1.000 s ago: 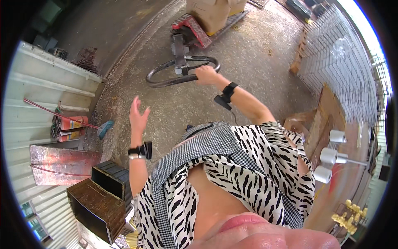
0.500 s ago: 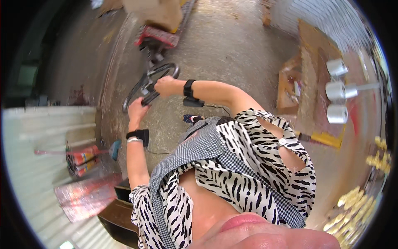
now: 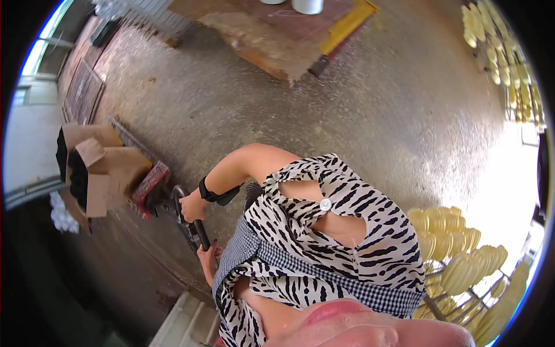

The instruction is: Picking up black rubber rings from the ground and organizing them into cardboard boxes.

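My right hand (image 3: 192,207) is closed round the dark loop handle (image 3: 191,231) of a pallet truck, at the left of the view. On the near end of the same handle, close to my body, my left hand (image 3: 208,259) is also closed; my clothing hides part of that arm. Beyond the handle sits the red body of the pallet truck (image 3: 149,186). It carries an opened cardboard box (image 3: 115,179) with its flaps folded out and dark contents showing. A black strap with a small device (image 3: 217,194) is round my right wrist.
A worn wooden table (image 3: 272,43) with a yellow edge and white spools (image 3: 307,6) stands ahead. Racks of yellow glove-like forms (image 3: 445,231) are at the near right, and more hang at the far right. A white bundle (image 3: 62,214) lies beside the box.
I have turned left, so the table has swung from the right to ahead of me and the racks come closer. Both hands keep their hold on the handle, which is now nearer my body.
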Demonstrator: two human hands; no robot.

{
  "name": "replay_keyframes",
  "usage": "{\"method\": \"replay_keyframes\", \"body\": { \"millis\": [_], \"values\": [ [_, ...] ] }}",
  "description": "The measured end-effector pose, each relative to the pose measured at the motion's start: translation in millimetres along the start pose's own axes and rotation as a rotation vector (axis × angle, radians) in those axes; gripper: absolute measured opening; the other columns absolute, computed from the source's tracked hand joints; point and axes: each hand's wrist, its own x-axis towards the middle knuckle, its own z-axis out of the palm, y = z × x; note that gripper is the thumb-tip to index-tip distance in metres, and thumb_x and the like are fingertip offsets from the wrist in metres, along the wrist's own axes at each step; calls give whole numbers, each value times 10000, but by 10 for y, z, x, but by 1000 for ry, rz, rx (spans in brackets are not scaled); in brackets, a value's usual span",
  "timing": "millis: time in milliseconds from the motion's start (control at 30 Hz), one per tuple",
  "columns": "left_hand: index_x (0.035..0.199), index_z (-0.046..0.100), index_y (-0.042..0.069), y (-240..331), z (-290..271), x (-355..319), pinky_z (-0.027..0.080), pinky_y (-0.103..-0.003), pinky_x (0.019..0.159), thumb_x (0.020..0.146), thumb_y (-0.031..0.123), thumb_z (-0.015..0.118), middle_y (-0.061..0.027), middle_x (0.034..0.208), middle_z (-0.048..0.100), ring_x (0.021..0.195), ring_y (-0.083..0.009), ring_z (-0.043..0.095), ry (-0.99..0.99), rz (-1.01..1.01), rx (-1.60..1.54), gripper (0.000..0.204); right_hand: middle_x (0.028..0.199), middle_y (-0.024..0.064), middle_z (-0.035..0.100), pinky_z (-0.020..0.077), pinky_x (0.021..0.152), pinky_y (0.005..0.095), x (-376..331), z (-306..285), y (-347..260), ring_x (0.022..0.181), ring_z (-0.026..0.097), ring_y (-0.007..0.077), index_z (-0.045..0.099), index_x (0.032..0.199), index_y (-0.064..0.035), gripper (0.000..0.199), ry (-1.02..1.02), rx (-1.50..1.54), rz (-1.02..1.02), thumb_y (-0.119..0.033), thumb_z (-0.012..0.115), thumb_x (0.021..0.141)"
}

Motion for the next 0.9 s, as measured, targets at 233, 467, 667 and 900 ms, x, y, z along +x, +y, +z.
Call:
{"method": "replay_keyframes", "body": {
  "millis": [233,467,667,900],
  "values": [
    [603,472,45,-222,-267,63,342,-254,342,712,178,687,-9,466,443,371,-93,425,199,26,219,276,801,55,613,379,701,448,79,-40,30,808,587,247,594,862,-114,262,166,-95,-140,-237,603,631],
    [711,597,9,-562,-380,254,427,-349,515,637,239,708,-123,559,540,517,-214,541,301,113,601,266,711,32,614,393,655,416,-6,62,-53,754,606,227,605,769,-137,214,230,18,-82,-253,618,590],
    [813,650,98,-349,48,207,464,-415,610,645,348,685,-153,739,619,719,-330,600,367,159,713,302,708,44,633,402,634,379,-300,51,-52,714,614,225,650,696,-117,141,43,-59,125,-202,653,583],
    [776,647,116,-178,88,154,469,-413,603,663,271,668,-139,718,616,704,-316,599,457,241,720,193,664,69,604,364,655,371,-390,92,-111,673,600,251,623,661,-97,83,50,-35,257,-160,619,607]
  ]
}}
